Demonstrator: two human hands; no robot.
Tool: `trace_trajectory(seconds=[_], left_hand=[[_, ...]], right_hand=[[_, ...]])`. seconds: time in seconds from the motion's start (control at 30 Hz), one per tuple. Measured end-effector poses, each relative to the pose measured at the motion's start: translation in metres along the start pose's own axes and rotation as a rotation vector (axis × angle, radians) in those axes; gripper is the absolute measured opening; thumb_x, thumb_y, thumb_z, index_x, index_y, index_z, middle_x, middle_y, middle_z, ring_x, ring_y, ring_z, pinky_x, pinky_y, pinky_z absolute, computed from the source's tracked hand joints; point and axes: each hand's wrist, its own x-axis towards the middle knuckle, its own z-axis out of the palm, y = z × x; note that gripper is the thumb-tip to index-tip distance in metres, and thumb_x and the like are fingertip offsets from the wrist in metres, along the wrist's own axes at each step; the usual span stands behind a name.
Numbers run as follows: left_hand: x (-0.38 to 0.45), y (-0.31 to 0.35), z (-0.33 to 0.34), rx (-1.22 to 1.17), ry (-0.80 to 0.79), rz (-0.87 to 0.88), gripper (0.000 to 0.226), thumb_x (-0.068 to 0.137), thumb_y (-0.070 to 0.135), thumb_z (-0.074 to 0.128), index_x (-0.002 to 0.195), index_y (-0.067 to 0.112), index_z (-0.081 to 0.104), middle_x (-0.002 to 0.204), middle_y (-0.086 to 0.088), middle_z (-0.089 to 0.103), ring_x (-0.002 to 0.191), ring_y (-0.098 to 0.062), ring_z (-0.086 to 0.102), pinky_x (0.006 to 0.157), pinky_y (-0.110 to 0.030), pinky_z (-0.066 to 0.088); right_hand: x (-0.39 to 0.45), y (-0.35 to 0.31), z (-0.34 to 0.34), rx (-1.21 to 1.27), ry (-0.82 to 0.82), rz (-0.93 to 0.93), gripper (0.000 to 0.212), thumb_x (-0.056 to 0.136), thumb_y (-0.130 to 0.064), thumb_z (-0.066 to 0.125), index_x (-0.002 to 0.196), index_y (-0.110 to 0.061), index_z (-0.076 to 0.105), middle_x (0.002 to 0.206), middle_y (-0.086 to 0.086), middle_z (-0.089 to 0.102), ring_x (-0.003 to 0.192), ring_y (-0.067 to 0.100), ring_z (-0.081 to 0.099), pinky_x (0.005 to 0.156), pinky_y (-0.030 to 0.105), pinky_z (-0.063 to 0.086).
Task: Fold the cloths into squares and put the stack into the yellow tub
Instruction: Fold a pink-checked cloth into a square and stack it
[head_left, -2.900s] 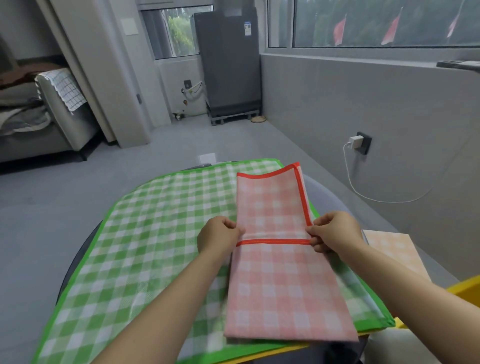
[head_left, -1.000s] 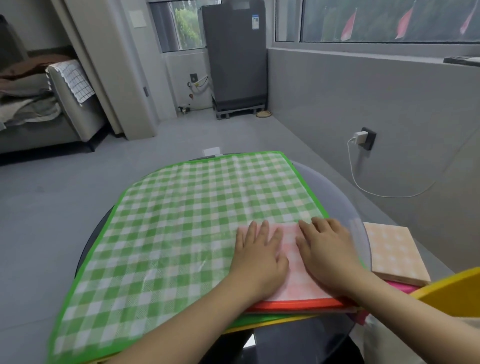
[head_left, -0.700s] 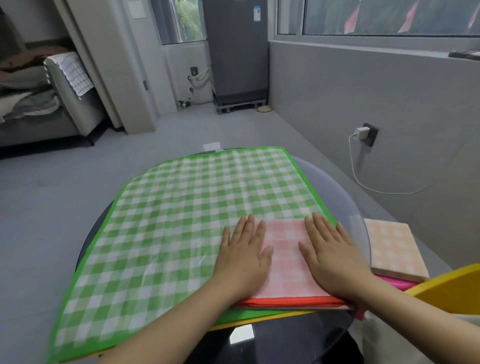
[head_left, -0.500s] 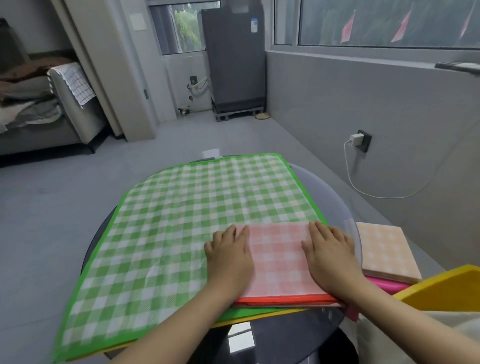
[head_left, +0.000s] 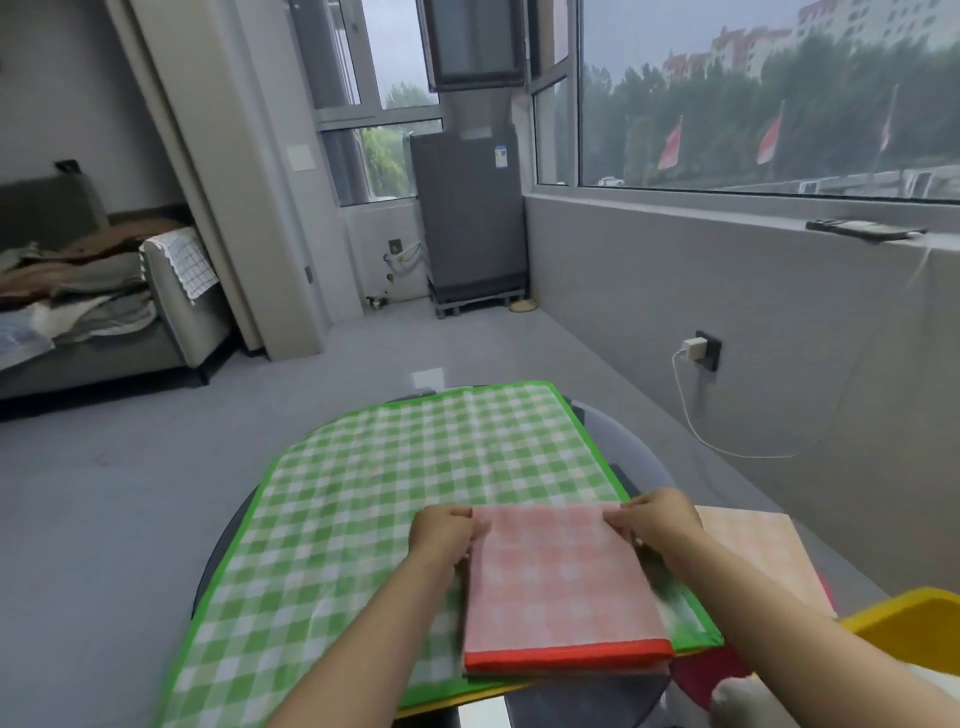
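The left hand (head_left: 445, 535) and the right hand (head_left: 658, 525) each pinch a far corner of the folded pink checked cloth (head_left: 558, 582); it lies on the green checked cloth (head_left: 363, 493), near the yellow plastic tub (head_left: 914, 623).

Both hands, flat on the folded pink cloth (head_left: 558, 577) half a second ago, now pinch its far corners: left hand (head_left: 445, 532), right hand (head_left: 658, 522).
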Motion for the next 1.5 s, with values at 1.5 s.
trace_trajectory(seconds=[1.5], left_hand=[[0.023, 0.083, 0.362, -0.393, -0.062, 0.153, 0.045, 0.088, -0.004, 0.052, 0.131, 0.011, 0.055, 0.134, 0.000, 0.055, 0.119, -0.016, 0.053, 0.091, -0.018, 0.038]], right_hand=[[0.158, 0.157, -0.195, 0.638, 0.280, -0.140, 0.047, 0.079, 0.007, 0.065, 0.124, -0.004, 0.057, 0.102, 0.008, 0.067, 0.084, 0.012, 0.064, 0.056, 0.005, 0.048]])
